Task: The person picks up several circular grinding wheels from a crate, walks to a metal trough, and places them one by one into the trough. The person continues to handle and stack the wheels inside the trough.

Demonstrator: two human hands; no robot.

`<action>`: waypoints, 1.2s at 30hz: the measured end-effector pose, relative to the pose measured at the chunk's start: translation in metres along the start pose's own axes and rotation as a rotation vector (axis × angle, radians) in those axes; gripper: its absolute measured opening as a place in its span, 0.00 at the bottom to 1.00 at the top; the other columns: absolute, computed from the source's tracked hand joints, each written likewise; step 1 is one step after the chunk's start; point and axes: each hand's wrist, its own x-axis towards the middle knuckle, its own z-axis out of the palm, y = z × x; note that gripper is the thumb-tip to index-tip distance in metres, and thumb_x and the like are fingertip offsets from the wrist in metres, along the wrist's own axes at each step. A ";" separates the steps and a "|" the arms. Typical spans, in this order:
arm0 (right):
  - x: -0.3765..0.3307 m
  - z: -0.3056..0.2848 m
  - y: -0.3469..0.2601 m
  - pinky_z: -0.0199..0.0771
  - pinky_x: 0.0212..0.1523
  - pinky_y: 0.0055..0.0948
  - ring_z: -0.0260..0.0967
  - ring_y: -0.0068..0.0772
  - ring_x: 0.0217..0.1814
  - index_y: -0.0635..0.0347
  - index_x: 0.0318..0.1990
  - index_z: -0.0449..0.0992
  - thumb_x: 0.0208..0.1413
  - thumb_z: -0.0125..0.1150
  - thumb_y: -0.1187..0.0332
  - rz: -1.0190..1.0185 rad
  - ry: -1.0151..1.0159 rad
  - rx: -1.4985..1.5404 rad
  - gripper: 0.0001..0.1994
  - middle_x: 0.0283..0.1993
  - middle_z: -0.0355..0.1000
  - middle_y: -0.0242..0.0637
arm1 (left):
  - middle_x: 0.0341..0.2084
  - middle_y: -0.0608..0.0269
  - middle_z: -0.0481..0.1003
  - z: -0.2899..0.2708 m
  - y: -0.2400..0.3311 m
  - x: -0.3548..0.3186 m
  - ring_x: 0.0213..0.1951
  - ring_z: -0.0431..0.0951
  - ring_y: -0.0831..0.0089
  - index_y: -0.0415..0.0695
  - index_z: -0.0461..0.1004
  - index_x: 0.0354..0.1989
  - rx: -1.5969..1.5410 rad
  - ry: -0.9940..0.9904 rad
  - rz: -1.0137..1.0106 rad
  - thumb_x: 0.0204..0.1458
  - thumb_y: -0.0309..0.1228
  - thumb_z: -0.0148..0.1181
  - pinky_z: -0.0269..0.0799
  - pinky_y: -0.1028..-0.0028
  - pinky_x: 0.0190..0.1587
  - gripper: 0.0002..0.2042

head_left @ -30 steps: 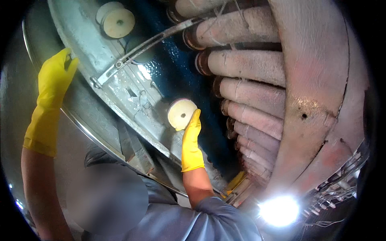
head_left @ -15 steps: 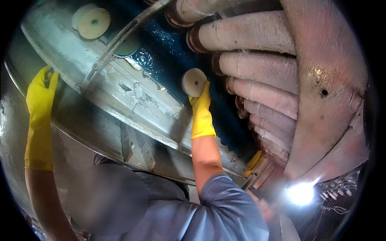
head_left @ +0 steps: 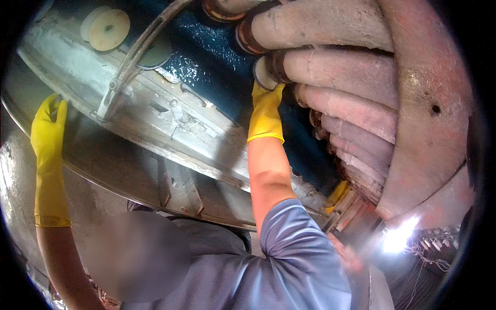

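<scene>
My right hand (head_left: 267, 93), in a long yellow rubber glove, grips a pale round disc (head_left: 263, 74). That disc is tilted and sits right beside the dark collar at the end of a thick, dusty tube (head_left: 341, 71); whether they touch I cannot tell. At the left, my left hand (head_left: 49, 121) wears a matching glove. Its thumb stands apart from the bent fingers, close to the curved metal rim (head_left: 77, 111), and I see nothing held in it. Two more pale discs, the front one with a small centre hole (head_left: 109, 30), lie overlapped at the upper left.
Dark blue, wet-looking surface (head_left: 206, 46) lies between the tubes and a worn metal ledge (head_left: 175, 113). A curved metal bar (head_left: 129, 62) crosses the ledge. Several tubes join a large dusty casing (head_left: 423, 103) at the right. A bright lamp (head_left: 400, 235) shines at the lower right.
My right hand has moved farther away with the disc, up to a tube's collar, and the disc has turned more edge-on. My left hand has shifted slightly down.
</scene>
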 end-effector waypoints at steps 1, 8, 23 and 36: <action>0.007 -0.002 -0.004 0.68 0.75 0.53 0.63 0.48 0.77 0.53 0.72 0.69 0.73 0.55 0.46 0.021 -0.026 0.058 0.29 0.78 0.64 0.36 | 0.54 0.53 0.83 0.001 -0.002 0.001 0.56 0.84 0.60 0.47 0.78 0.63 0.003 -0.010 0.003 0.65 0.47 0.62 0.75 0.66 0.58 0.24; 0.029 0.017 -0.007 0.42 0.85 0.49 0.47 0.40 0.86 0.52 0.78 0.61 0.76 0.49 0.51 0.047 -0.438 0.298 0.29 0.83 0.54 0.33 | 0.54 0.53 0.83 -0.004 0.007 -0.001 0.55 0.84 0.61 0.46 0.78 0.63 0.016 0.002 -0.010 0.65 0.47 0.62 0.75 0.66 0.58 0.24; 0.019 0.030 -0.011 0.58 0.81 0.48 0.56 0.42 0.82 0.55 0.73 0.69 0.75 0.50 0.55 0.121 -0.232 0.372 0.25 0.79 0.63 0.35 | 0.52 0.54 0.84 -0.007 0.017 -0.002 0.54 0.84 0.63 0.44 0.78 0.63 0.000 0.003 -0.007 0.65 0.43 0.64 0.75 0.68 0.57 0.23; 0.030 0.022 -0.014 0.56 0.81 0.50 0.56 0.43 0.81 0.54 0.72 0.70 0.74 0.51 0.53 0.177 -0.286 0.423 0.25 0.78 0.65 0.35 | 0.52 0.53 0.84 -0.001 0.000 0.001 0.54 0.85 0.61 0.47 0.78 0.63 -0.039 -0.006 -0.012 0.65 0.47 0.62 0.76 0.67 0.56 0.23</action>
